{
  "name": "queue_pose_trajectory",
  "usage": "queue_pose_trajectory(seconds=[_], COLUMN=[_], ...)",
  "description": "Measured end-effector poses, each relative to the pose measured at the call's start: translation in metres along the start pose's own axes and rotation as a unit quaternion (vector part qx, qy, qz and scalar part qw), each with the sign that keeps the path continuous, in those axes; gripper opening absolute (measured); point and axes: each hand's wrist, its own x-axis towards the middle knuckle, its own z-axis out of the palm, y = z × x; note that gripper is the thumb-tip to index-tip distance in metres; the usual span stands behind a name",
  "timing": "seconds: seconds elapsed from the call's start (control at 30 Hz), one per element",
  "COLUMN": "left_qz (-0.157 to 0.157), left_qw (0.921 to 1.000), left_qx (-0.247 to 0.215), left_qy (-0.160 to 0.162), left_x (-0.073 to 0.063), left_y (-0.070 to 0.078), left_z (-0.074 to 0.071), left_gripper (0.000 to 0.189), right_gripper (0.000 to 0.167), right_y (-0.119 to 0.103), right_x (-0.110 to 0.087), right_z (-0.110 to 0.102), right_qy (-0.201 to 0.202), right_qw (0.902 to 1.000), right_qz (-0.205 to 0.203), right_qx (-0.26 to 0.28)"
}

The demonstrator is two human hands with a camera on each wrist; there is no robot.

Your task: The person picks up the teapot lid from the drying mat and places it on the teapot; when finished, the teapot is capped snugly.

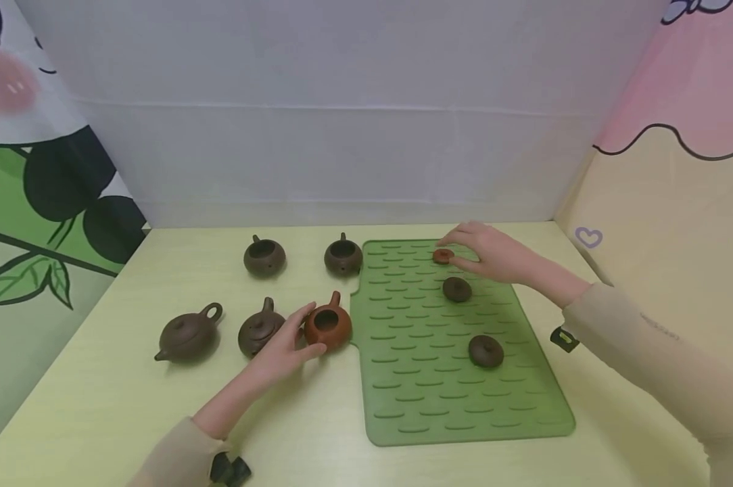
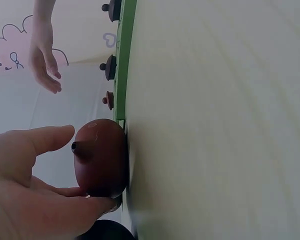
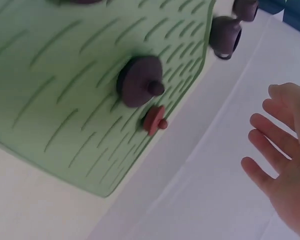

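Observation:
My left hand (image 1: 286, 348) is around the near left side of a small reddish-brown clay teapot (image 1: 328, 328), which has no lid on. In the left wrist view the thumb tip is just off the pot's side, and the other fingers lie along its lower side, near the spout. My right hand (image 1: 488, 251) is over the far end of a green mat (image 1: 403, 399), fingers loosely bent. Thumb and fingers frame a small red lid (image 1: 443, 256) in the head view. The right wrist view shows this hand (image 3: 285, 150) apart from the lid (image 3: 152, 120).
Two dark lids (image 1: 457, 289) (image 1: 485, 352) lie nearer on the mat. Two lidless dark teapots (image 1: 265, 258) (image 1: 343, 257) stand at the back. Beside my left hand is a lidded dark teapot (image 1: 259, 333); another, flatter one (image 1: 186, 337) stands further left. A pale curtain (image 1: 342, 155) hangs behind.

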Motion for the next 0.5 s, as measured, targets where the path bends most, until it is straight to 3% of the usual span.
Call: queue_pose_trajectory(seconds=[0.2,0.5], left_qz=[0.013,0.029], left_qw=[0.9997,0.9993], left_qx=[0.016,0.015], left_qy=[-0.010,-0.020], left_x=[-0.001,0.000], left_y=[0.001,0.001], left_z=[-0.005,-0.006], left_gripper=[0.079,0.075], right_gripper=[0.034,0.029], right_y=[0.027,0.066], right_x=[0.019,0.038], right_z=[0.008,0.031], right_qy=[0.007,0.012], right_qw=[0.9996,0.9985], right_qz=[0.024,0.024], right_qx=[0.013,0.049])
